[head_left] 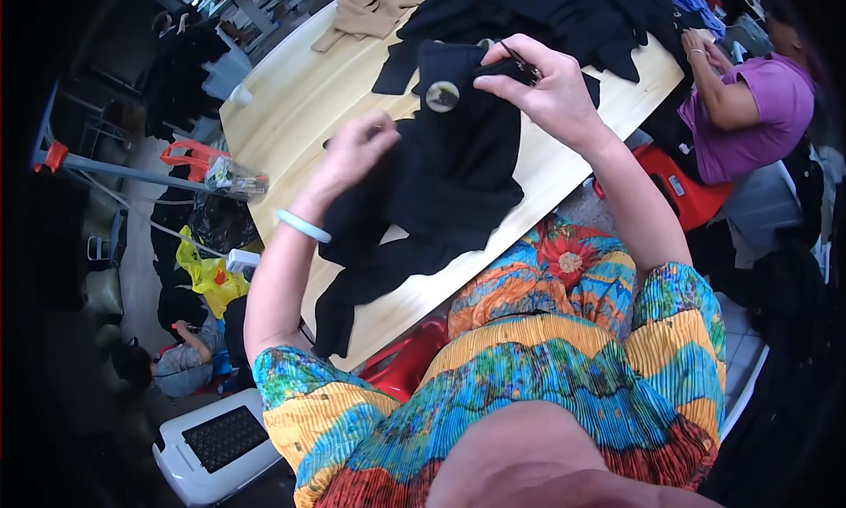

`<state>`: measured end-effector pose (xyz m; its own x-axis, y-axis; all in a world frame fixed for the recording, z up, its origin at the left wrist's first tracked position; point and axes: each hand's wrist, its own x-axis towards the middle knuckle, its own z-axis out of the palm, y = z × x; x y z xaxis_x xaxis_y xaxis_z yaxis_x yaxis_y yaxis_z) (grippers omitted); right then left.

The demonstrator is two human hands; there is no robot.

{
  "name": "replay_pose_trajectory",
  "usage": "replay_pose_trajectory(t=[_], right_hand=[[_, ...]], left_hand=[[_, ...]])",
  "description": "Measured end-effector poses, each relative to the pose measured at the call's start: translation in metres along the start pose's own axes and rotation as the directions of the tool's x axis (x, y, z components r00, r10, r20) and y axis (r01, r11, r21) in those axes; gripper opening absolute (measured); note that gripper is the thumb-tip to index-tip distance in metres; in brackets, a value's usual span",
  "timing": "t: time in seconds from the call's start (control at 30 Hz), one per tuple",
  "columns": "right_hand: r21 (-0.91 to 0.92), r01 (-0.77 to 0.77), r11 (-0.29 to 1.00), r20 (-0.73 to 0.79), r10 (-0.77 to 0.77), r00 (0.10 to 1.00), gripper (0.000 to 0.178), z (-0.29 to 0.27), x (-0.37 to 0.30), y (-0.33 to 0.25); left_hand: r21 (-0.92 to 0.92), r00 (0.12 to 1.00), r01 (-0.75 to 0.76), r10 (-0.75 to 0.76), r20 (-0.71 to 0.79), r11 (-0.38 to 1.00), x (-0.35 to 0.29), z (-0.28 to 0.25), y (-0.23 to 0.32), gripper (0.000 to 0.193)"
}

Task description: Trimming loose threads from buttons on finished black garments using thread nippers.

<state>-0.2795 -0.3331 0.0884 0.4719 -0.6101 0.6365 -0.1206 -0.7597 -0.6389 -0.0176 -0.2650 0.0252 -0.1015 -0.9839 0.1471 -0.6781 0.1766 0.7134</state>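
Solid black on the garment (467, 160), its round button (442, 96) a mottled grey-green, and look at that against the pale yellow wood grain of the table (291, 103), plain tan on the knit piece (381, 7) beyond! Now the outfit (529, 358), a riot of wavy bands in turquoise, mustard and rust red, a big red bloom (566, 257) printed on it! Pale bluish white on the bracelet (304, 226), and out wide, purple on the co-worker's top (767, 111), bright yellow on the bag (209, 274)!
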Motion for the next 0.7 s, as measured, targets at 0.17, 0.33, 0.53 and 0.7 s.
replay_pose_trajectory(t=[0.17,0.33,0.53,0.7], right_hand=[[0.102,-0.212,0.972,-0.131,0.224,0.966,0.022,0.009,-0.016,0.021],[0.225,-0.187,0.956,-0.144,0.222,0.964,0.021,0.024,-0.025,0.013],[0.110,-0.376,0.920,0.440,0.294,0.848,0.032,0.019,-0.072,0.013],[0.121,-0.337,0.934,0.256,0.298,0.919,0.020,0.016,-0.071,0.028]], left_hand=[[-0.042,0.995,0.073,-0.076,-0.062,0.996,0.005,-0.008,0.040,0.035],[-0.256,0.978,0.200,-0.175,0.117,0.946,0.025,0.043,0.057,0.051],[0.090,0.862,-0.203,0.221,-0.455,0.975,0.012,0.035,0.013,0.030],[-0.552,0.873,-0.175,-0.132,-0.471,0.815,-0.006,0.010,0.023,0.032]])
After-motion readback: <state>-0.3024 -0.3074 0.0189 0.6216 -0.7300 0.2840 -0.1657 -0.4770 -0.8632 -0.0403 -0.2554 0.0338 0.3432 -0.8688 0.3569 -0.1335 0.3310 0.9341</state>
